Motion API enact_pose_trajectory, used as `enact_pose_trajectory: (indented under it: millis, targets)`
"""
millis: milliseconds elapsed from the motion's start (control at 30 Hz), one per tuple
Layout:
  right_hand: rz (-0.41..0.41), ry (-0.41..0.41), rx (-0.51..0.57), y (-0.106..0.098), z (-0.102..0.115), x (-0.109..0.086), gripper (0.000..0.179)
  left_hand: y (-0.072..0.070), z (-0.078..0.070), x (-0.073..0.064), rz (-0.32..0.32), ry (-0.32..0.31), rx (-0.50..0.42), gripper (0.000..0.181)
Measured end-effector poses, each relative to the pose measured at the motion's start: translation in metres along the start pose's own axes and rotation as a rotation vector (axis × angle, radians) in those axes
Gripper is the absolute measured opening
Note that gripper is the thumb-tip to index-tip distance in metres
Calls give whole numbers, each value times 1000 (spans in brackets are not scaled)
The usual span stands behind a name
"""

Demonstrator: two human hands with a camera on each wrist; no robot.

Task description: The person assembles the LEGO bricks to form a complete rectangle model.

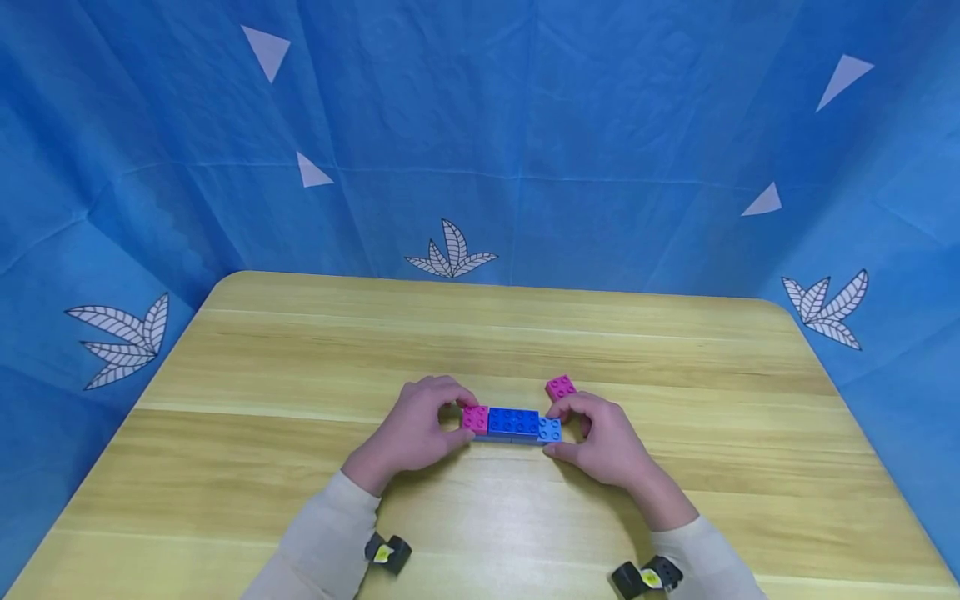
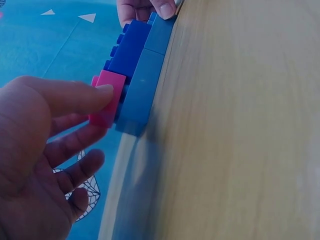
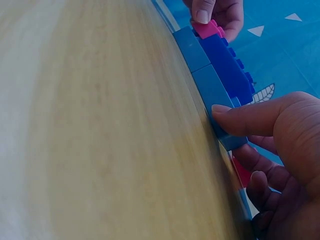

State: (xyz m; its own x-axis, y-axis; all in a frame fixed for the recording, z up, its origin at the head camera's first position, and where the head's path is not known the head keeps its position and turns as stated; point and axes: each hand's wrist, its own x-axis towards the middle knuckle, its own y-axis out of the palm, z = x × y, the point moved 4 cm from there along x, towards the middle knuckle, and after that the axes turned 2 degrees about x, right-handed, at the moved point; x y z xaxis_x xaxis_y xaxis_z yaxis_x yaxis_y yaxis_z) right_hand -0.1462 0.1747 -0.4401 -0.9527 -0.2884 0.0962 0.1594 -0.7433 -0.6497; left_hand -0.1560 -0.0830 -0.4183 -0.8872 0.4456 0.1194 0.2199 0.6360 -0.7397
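Left wrist view first: a pink brick (image 2: 112,97) sits over the end of the light-blue bricks (image 2: 142,90), beside the dark-blue brick (image 2: 131,50), with a gap showing underneath. The left hand (image 1: 420,429) pinches it; the right hand (image 1: 606,439) grips the light-blue bricks' other end, on the table (image 1: 300,467). I'd judge it's being seated, which calls for a level press, right hand bracing. A spare pink brick (image 1: 560,387) lies just beyond the right hand.

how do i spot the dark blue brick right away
On the table, look between the left hand and right hand. The dark blue brick sits atop light blue bricks, right of the pink brick that the left hand pinches. It alone is dark blue.
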Motion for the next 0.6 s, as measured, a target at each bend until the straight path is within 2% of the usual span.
enact_pose_trajectory:
  millis: [333,600]
  targets:
    - [2,-2,3,1,-1,0,37,5,0,1,16,20,-14,32]
    - [0,4,7,1,0,0,38,6,-2,1,5,31,33,31]
